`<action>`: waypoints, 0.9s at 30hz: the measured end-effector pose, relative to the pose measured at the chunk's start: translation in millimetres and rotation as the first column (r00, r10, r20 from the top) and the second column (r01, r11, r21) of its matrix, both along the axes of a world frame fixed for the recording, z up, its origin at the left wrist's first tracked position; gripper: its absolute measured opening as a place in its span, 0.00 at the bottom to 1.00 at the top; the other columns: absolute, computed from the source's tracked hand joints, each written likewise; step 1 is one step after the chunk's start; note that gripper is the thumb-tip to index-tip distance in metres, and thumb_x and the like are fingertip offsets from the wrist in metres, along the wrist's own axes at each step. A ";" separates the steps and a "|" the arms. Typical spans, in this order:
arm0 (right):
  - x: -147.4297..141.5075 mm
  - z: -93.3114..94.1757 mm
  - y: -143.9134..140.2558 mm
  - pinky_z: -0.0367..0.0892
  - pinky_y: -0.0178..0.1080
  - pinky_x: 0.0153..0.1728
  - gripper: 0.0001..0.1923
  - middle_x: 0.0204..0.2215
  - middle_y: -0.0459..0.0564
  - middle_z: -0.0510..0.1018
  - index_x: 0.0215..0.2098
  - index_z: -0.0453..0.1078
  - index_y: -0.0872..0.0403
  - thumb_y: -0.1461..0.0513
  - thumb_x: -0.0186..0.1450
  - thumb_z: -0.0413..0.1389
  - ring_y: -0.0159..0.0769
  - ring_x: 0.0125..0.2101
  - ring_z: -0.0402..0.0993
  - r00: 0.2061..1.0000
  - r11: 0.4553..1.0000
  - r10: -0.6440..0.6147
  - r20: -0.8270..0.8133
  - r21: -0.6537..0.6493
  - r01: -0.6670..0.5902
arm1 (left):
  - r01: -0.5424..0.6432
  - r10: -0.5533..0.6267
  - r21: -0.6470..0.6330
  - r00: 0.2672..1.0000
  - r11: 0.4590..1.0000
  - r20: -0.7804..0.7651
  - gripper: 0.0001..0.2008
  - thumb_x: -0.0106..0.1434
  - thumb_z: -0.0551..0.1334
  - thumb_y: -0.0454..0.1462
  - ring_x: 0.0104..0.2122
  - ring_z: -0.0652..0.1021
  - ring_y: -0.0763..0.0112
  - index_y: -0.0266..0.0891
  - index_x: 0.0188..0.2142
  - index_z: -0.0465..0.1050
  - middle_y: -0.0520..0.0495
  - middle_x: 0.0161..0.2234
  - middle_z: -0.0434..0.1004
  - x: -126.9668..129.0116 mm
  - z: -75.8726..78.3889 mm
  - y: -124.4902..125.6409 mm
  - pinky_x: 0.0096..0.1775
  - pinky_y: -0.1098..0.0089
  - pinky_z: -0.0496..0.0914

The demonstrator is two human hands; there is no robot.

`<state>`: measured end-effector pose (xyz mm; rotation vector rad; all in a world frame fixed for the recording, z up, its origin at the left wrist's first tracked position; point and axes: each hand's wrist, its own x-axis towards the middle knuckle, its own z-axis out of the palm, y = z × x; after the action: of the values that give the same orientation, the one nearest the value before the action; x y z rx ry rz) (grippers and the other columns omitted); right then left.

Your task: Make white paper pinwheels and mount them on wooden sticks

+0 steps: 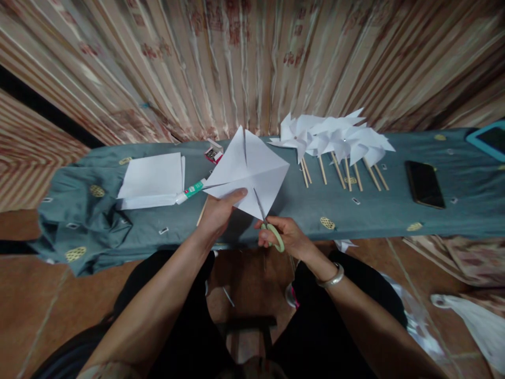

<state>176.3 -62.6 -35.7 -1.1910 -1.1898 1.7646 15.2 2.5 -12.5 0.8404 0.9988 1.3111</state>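
Note:
A square white sheet of paper [268, 155] is held up over the bench, turned corner toward me, with slits running in from its top and left corners. My left hand [221, 210] grips its lower left part, thumb on top and the other fingers hidden beneath. In my right hand [288, 236] is a pair of scissors [277, 238] with pale green handles. Their blades lie on the paper at its near corner, pointing toward the middle. Just left of the paper is a green and white glue stick [192, 190], partly covered by the sheet's left corner.
A stack of white paper [152, 179] lies on the left of the cloth-covered bench [300, 210]. Behind the sheet sits a small open box [213, 152]. Several paper pinwheels [339, 138] on wooden sticks lie to the right, then a phone [424, 184] and a blue-framed tablet [491, 139]. A curtain [252, 63] hangs behind.

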 end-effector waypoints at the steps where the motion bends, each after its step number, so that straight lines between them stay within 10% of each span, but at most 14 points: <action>1: 0.2 -0.5 0.3 0.65 0.30 0.22 0.25 0.20 0.44 0.78 0.33 0.74 0.55 0.45 0.50 0.68 0.27 0.20 0.71 1.000 1.000 -0.003 0.003 -0.005 0.003 | 0.009 -0.009 -0.004 1.000 1.000 -0.008 0.29 0.47 0.71 0.34 0.47 0.79 0.54 0.40 0.50 0.72 0.42 0.45 0.81 0.4 -0.9 -0.5 0.53 0.54 0.71; 27: -3.2 -1.3 1.7 0.64 0.31 0.21 0.25 0.18 0.45 0.76 0.31 0.75 0.56 0.46 0.47 0.69 0.28 0.19 0.70 0.998 0.998 -0.063 0.027 -0.022 0.063 | 0.026 -0.026 -0.016 0.998 1.000 -0.053 0.25 0.47 0.71 0.36 0.49 0.78 0.53 0.38 0.47 0.73 0.41 0.45 0.81 2.0 -1.9 -3.6 0.53 0.55 0.70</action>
<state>173.1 -60.9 -37.1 -1.2553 -1.1379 1.7248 17.1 -1.2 -14.4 0.8775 1.0354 1.2630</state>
